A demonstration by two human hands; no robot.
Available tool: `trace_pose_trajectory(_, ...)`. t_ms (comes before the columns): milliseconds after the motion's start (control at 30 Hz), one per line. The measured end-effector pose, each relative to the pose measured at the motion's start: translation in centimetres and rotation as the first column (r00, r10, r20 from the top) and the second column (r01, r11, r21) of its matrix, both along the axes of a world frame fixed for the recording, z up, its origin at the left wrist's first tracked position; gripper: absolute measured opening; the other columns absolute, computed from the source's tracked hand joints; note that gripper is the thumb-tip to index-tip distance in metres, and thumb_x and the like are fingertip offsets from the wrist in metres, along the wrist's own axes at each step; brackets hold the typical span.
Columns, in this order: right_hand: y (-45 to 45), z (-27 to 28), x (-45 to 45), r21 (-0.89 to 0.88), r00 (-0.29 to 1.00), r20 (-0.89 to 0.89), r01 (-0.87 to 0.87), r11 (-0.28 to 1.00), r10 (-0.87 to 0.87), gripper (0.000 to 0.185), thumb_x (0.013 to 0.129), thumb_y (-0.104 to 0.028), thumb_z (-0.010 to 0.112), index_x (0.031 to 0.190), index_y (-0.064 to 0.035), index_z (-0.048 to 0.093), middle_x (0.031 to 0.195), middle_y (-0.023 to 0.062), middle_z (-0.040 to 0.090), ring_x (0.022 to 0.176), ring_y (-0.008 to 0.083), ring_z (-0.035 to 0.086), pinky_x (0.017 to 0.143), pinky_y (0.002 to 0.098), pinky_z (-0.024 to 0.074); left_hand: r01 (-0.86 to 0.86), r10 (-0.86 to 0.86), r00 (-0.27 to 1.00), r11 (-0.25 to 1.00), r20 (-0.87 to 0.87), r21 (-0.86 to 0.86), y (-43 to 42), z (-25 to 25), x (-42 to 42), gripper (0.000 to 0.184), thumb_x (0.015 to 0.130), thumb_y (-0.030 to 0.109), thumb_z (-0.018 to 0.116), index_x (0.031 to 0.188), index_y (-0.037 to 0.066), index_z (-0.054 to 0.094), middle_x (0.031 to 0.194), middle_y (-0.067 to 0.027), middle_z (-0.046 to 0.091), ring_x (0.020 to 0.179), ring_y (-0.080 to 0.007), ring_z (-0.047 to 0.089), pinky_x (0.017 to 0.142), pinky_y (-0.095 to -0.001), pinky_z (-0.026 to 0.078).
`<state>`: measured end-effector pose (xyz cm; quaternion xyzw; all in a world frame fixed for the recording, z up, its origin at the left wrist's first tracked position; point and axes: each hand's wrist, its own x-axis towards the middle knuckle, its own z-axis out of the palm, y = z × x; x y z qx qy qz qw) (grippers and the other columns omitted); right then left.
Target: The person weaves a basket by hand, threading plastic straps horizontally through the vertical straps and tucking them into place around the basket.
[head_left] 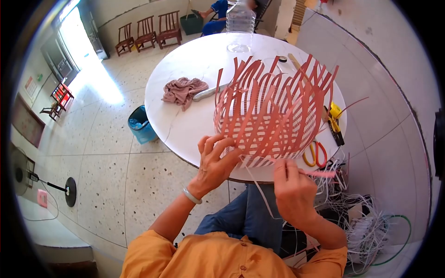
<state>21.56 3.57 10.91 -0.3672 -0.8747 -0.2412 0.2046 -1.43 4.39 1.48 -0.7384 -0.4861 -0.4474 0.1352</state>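
Note:
A half-woven basket (pixel 264 125) of red-brown and white plastic strips sits on the round white table, its loose red strip ends standing up. My left hand (pixel 218 157) grips the basket's near left edge, fingers bent over the weave and thumb toward the white strips. At the near right edge my right hand (pixel 294 187) is closed, and a pink strip-like piece (pixel 322 174) sticks out of it to the right; whether this is a strip or a tool handle I cannot tell. A narrow white strip (pixel 262 187) hangs from the near edge between my hands.
On the table (pixel 176 129) lie a crumpled cloth (pixel 184 91), scissors (pixel 316 155) and a yellow-and-black tool (pixel 334 120); a clear plastic bottle (pixel 240 28) stands behind. Tangled white strips (pixel 368 231) fill the floor at right. A blue bin (pixel 141 125) stands left. Another person (pixel 217 16) sits beyond.

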Motion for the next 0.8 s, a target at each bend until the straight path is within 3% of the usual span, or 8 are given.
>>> trace_pose_trajectory(167, 1.4, 0.4, 2.2, -0.114, 0.969, -0.061, 0.233, 0.966, -0.241, 0.021, 0.087, -0.01, 0.065, 0.107, -0.0033, 0.066, 0.094, 0.0109, 0.069, 0.065, 0.0287, 0.071, 0.054, 0.0348, 0.0531, -0.01, 0.01, 1.0, 1.0, -0.012, 0.008, -0.1, 0.0, -0.3, 0.037, 0.073, 0.007, 0.083, 0.109, 0.014, 0.074, 0.12, -0.0058, 0.062, 0.119, -0.0284, 0.052, 0.105, -0.0497, 0.032)
trace_pose_trajectory(267, 3.8, 0.7, 5.2, -0.327, 0.926, -0.045, 0.34, 0.882, -0.374, 0.016, 0.093, -0.004, 0.057, 0.104, -0.0031, 0.067, 0.085, 0.0203, 0.07, 0.072, 0.034, 0.072, 0.058, 0.0386, 0.0536, -0.011, 0.011, 1.0, 1.0, -0.026, 0.014, -0.1, -0.1, -0.4, 0.037, 0.074, 0.007, 0.083, 0.11, 0.014, 0.074, 0.12, -0.0058, 0.062, 0.119, -0.0282, 0.052, 0.106, -0.0496, 0.032)
trace_pose_trajectory(333, 5.6, -0.3, 6.7, -0.497, 0.907, -0.18, 0.25, 0.831, -0.381, 0.013, 0.097, -0.006, 0.058, 0.101, -0.0006, 0.069, 0.081, 0.0219, 0.07, 0.07, 0.0329, 0.072, 0.059, 0.0401, 0.0529, -0.009, 0.01, 1.0, 1.0, -0.023, 0.012, -0.1, -0.1, -0.3, 0.038, 0.074, 0.008, 0.084, 0.111, 0.014, 0.074, 0.121, -0.0059, 0.062, 0.119, -0.0281, 0.052, 0.106, -0.0494, 0.032)
trace_pose_trajectory(367, 6.0, 0.1, 6.9, -0.769, 0.771, -0.331, 0.114, 0.629, -0.544, 0.017, 0.1, -0.011, 0.06, 0.1, 0.0036, 0.069, 0.087, 0.0232, 0.071, 0.066, 0.0312, 0.071, 0.06, 0.04, 0.0521, -0.003, 0.003, 1.0, 1.0, -0.02, 0.011, -0.1, -0.1, -0.3, 0.038, 0.074, 0.008, 0.084, 0.111, 0.014, 0.074, 0.121, -0.0059, 0.062, 0.119, -0.0281, 0.052, 0.106, -0.0494, 0.032)
trace_pose_trajectory(500, 8.5, -6.5, 10.8, -0.827, 0.681, -0.457, -0.09, 0.555, -0.572, 0.017, 0.099, -0.006, 0.058, 0.11, 0.0023, 0.068, 0.082, 0.0221, 0.071, 0.068, 0.0278, 0.072, 0.063, 0.0376, 0.0538, -0.015, 0.015, 1.0, 1.0, -0.025, -0.006, -0.2, -0.2, -0.3, 0.041, 0.074, 0.009, 0.084, 0.114, 0.013, 0.074, 0.122, -0.0064, 0.061, 0.119, -0.0285, 0.051, 0.106, -0.0493, 0.032)
trace_pose_trajectory(567, 9.8, -10.8, 13.0, -0.41, 0.863, -0.505, -0.275, 0.87, 0.034, 0.017, 0.1, -0.007, 0.062, 0.11, 0.0044, 0.069, 0.088, 0.014, 0.072, 0.064, 0.0143, 0.067, 0.055, 0.0276, 0.0483, -0.017, 0.017, 0.999, 1.0, -0.033, -0.007, -0.1, -0.1, -0.4, 0.042, 0.074, 0.008, 0.084, 0.115, 0.013, 0.074, 0.122, -0.0067, 0.061, 0.12, -0.0287, 0.051, 0.106, -0.0494, 0.032)
trace_pose_trajectory(667, 7.0, -8.8, 10.8, -0.677, 0.742, -0.61, -0.303, 0.671, -0.28, 0.02, 0.096, -0.003, 0.065, 0.115, 0.0018, 0.068, 0.086, 0.0115, 0.071, 0.065, 0.0137, 0.065, 0.059, 0.0298, 0.0502, -0.014, 0.013, 0.999, 0.999, -0.043, -0.031, -0.4, 0.0, -0.3, 0.043, 0.074, 0.008, 0.084, 0.115, 0.013, 0.074, 0.123, -0.0072, 0.061, 0.121, -0.0299, 0.05, 0.107, -0.0499, 0.032)
trace_pose_trajectory(800, 4.8, -3.8, 7.6, -0.693, 0.695, -0.652, -0.383, 0.611, -0.303, 0.021, 0.095, -0.004, 0.068, 0.114, 0.0021, 0.067, 0.086, 0.0102, 0.071, 0.062, 0.0143, 0.062, 0.059, 0.0295, 0.0495, -0.007, 0.006, 0.999, 0.999, -0.032, -0.046, -0.3, -0.2, 0.0, 0.044, 0.073, 0.008, 0.085, 0.115, 0.013, 0.074, 0.123, -0.0087, 0.06, 0.122, -0.0316, 0.049, 0.107, -0.0507, 0.033)
